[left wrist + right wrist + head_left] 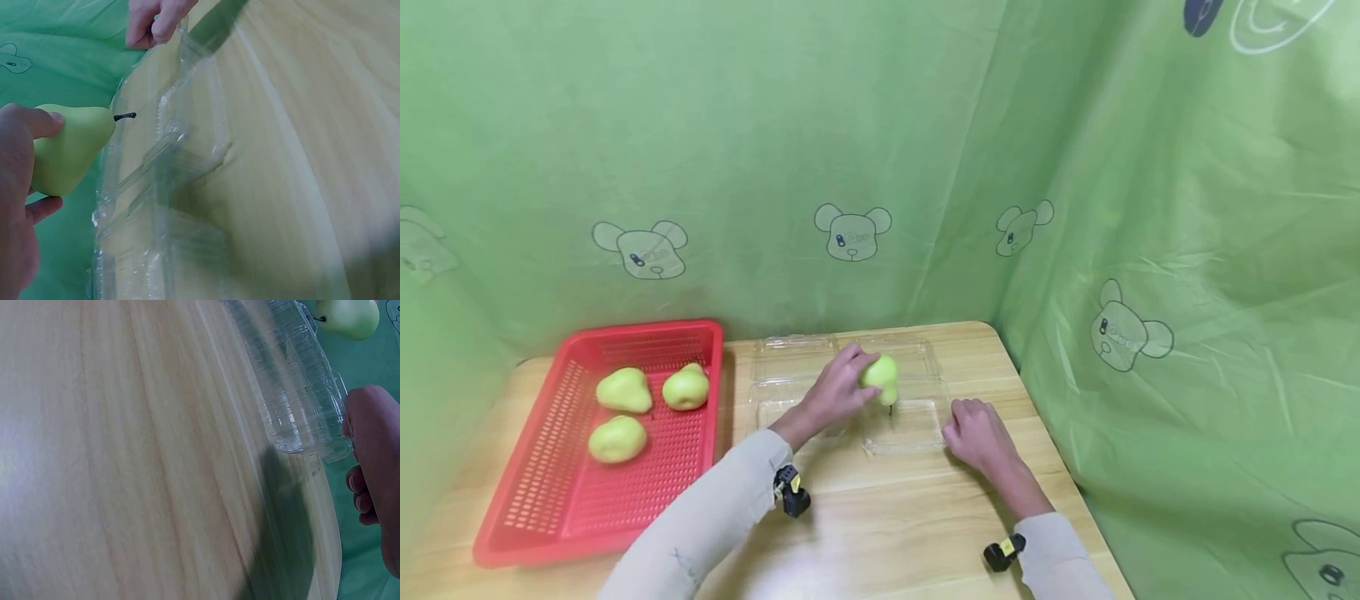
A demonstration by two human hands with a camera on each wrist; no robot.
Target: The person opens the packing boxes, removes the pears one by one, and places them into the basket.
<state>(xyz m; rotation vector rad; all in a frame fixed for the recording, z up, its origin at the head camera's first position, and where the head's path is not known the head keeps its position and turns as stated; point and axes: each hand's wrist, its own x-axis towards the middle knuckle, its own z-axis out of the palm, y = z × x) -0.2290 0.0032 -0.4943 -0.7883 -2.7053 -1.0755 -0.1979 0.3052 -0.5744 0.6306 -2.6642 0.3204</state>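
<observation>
A yellow-green pear [880,375] with a dark stem is held between the thumb and fingers of my left hand [835,390]. In the head view the pear overlaps the right-hand clear plastic container [913,447], its stem pointing toward me. The left wrist view shows the pear [78,147] from the side, thumb on top and a finger underneath. My right hand [981,435] grips the right edge of that container, fingers curled. Thumb and container edge meet in the right wrist view, where the clear container [290,394] extends away from the hand [378,437].
A red plastic basket [718,400] stands on the left with three pears [625,390] in it. Another clear container [766,390] sits left of the gripped one, with lids laid back behind both. Green curtains [760,150] border the wooden table [865,533] at the back and right.
</observation>
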